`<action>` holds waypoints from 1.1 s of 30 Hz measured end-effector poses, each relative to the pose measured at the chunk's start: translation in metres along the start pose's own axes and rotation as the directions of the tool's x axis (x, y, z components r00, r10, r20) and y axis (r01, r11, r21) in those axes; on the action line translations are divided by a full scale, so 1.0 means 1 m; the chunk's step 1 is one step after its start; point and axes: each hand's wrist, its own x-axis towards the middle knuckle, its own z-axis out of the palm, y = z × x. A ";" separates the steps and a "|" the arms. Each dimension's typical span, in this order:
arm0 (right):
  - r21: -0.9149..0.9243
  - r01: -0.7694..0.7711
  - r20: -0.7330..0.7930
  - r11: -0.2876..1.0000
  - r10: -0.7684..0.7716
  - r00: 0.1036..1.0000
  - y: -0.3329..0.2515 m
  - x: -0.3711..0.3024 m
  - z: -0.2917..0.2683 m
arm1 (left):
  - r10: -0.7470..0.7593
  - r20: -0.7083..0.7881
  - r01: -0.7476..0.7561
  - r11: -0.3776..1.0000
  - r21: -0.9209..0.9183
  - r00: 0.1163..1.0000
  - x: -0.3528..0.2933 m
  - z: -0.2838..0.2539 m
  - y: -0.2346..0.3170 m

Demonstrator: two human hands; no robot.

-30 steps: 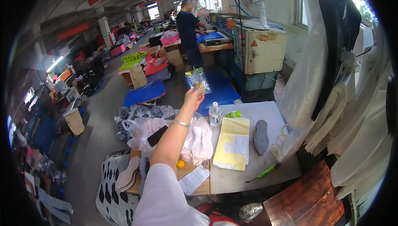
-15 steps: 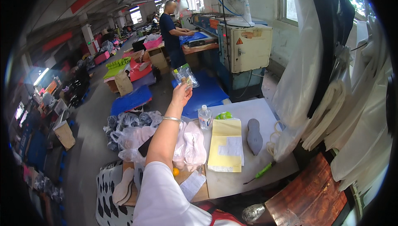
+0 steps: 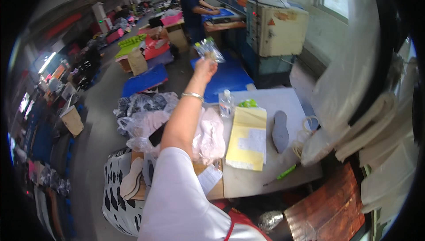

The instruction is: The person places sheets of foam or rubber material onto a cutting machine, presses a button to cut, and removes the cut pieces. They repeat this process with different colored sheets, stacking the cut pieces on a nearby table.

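Observation:
My left hand [image 3: 206, 66], with a silver bangle on the wrist, is stretched far forward. Its fingers are closed on a small clear plastic bag [image 3: 210, 50], which has some small brownish contents that I cannot make out. The bag is held in the air over the blue sheets [image 3: 228, 75] beyond the table. Below the forearm lie pink insole-shaped pieces [image 3: 209, 137] in clear plastic and a dark phone-like object [image 3: 157, 135]. My right hand is out of the picture.
On the white tabletop [image 3: 248, 187] are a water bottle [image 3: 226, 104], yellow paper [image 3: 245, 152], a grey sole [image 3: 280, 131] and a green-handled tool [image 3: 287, 172]. Plastic sheeting [image 3: 349, 73] hangs at the right. Beyond, a co-worker [image 3: 192, 11] stands at a machine with a cream cabinet [image 3: 283, 31].
The view has tilted down and shifted, so the table and machine sit differently in it. My left hand still holds the bag out, now higher in the picture.

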 end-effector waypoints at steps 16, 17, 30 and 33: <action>0.028 0.022 -0.019 0.999 -0.021 1.000 0.004 0.003 0.001 | -0.071 -0.132 0.074 0.997 0.017 0.989 -0.004 -0.002 0.002; 0.019 0.019 -0.019 1.000 -0.019 1.000 0.004 0.003 0.001 | -0.069 -0.125 0.071 0.997 0.016 0.990 -0.004 -0.001 0.001; 0.025 -0.060 0.016 0.998 0.060 0.998 -0.004 0.009 0.000 | -0.049 -0.098 0.052 0.998 0.030 0.994 -0.002 -0.001 -0.006; 0.024 -0.100 0.038 0.995 0.099 0.994 -0.003 0.009 0.001 | -0.071 -0.087 0.073 0.997 0.027 0.994 -0.001 -0.001 -0.008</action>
